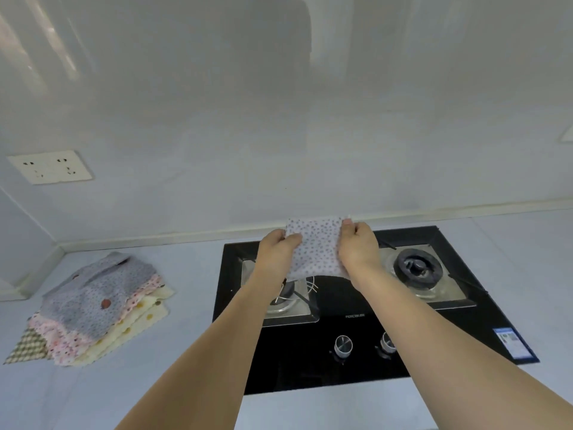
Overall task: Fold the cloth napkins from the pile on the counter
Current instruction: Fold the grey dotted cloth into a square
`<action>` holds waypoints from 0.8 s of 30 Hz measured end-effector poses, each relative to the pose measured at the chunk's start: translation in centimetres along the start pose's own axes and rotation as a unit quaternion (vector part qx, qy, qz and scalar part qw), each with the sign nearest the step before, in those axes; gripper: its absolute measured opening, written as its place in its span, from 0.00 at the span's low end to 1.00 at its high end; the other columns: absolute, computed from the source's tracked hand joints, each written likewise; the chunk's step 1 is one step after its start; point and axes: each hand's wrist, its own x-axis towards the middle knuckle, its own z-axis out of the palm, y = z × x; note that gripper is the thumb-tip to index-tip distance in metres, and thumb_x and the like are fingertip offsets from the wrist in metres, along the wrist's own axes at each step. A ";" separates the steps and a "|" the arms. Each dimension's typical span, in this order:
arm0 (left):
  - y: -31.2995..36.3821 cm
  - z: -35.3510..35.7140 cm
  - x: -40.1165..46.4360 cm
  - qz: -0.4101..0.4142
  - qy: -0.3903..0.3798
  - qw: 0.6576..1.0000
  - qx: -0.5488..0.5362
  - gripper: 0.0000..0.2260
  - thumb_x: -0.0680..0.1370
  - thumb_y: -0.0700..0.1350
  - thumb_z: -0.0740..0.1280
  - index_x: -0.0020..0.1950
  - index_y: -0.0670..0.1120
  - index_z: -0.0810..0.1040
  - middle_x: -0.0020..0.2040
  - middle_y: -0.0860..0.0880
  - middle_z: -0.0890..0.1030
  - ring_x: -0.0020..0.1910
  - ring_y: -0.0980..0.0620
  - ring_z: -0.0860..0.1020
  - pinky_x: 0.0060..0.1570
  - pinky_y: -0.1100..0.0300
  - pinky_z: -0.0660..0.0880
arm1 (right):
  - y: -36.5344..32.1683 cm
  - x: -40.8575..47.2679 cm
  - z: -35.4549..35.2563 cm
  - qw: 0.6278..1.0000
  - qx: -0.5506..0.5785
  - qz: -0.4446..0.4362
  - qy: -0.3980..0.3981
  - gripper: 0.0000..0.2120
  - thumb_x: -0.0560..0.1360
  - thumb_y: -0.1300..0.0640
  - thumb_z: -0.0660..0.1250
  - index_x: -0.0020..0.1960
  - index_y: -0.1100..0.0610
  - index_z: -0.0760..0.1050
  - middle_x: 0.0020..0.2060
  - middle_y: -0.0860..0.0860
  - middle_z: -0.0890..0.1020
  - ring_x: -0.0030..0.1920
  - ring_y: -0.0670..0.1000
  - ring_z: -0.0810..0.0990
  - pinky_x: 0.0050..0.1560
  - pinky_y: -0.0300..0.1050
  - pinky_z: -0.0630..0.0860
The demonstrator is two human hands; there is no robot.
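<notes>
A small white napkin with grey dots (316,246) hangs in the air above the black stove, folded to a narrow panel. My left hand (276,252) grips its left edge and my right hand (358,248) pinches its upper right corner. Loose white threads dangle from its lower edge. At the left of the counter lies a pile of napkins (96,308), a grey dotted one on top, with pink floral, cream polka-dot and brown checked ones under it.
A black glass gas stove (335,370) with two burners and two knobs (343,346) sits under my arms. Pale counter (186,305) spreads between the pile and the stove. A wall socket (49,167) is on the back wall at the left.
</notes>
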 end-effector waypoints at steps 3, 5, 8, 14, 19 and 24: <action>0.2 3.9 1.5 -0.006 -0.014 1.000 0.001 0.12 0.72 0.50 0.71 0.47 0.43 0.77 0.44 0.41 0.79 0.45 0.43 0.79 0.51 0.46 0.77 | 1.3 2.4 -3.2 1.000 0.007 0.004 0.022 0.18 0.83 0.46 0.51 0.50 0.60 0.69 0.42 0.54 0.75 0.45 0.55 0.73 0.47 0.48 0.69; 0.1 6.9 2.4 -0.011 -0.030 0.999 0.002 0.16 0.65 0.55 0.73 0.45 0.47 0.76 0.43 0.46 0.76 0.43 0.46 0.77 0.51 0.48 0.74 | 2.2 4.2 -5.9 1.000 0.013 0.013 0.025 0.18 0.82 0.45 0.52 0.49 0.59 0.69 0.42 0.53 0.74 0.45 0.55 0.73 0.48 0.51 0.71; 0.4 12.5 2.6 -0.018 -0.052 0.998 0.013 0.11 0.70 0.52 0.72 0.45 0.47 0.75 0.43 0.44 0.78 0.42 0.46 0.77 0.45 0.51 0.72 | 3.9 7.3 -10.7 0.999 0.028 0.024 0.030 0.20 0.82 0.44 0.51 0.53 0.60 0.70 0.45 0.54 0.76 0.46 0.55 0.75 0.49 0.51 0.73; 0.2 23.1 2.8 -0.048 -0.071 0.996 0.024 0.08 0.78 0.48 0.69 0.49 0.43 0.78 0.50 0.43 0.84 0.46 0.48 0.82 0.46 0.54 0.77 | 8.7 12.8 -19.8 0.997 0.036 0.061 -0.012 0.22 0.82 0.42 0.50 0.59 0.59 0.71 0.51 0.54 0.78 0.52 0.55 0.78 0.56 0.56 0.77; -1.2 29.8 4.8 -0.098 -0.068 0.992 0.051 0.08 0.77 0.45 0.71 0.48 0.40 0.79 0.42 0.45 0.79 0.32 0.54 0.77 0.31 0.63 0.76 | 11.1 17.1 -24.9 0.997 -0.003 0.079 -0.020 0.21 0.82 0.43 0.51 0.54 0.59 0.72 0.49 0.55 0.79 0.48 0.54 0.78 0.53 0.54 0.78; -1.8 37.0 9.1 -0.112 -0.097 0.987 0.068 0.09 0.79 0.41 0.68 0.57 0.39 0.79 0.46 0.45 0.83 0.40 0.51 0.83 0.34 0.59 0.79 | 14.3 23.3 -29.4 0.992 -0.002 0.127 -0.023 0.19 0.82 0.46 0.51 0.60 0.59 0.72 0.54 0.54 0.77 0.52 0.55 0.78 0.56 0.56 0.78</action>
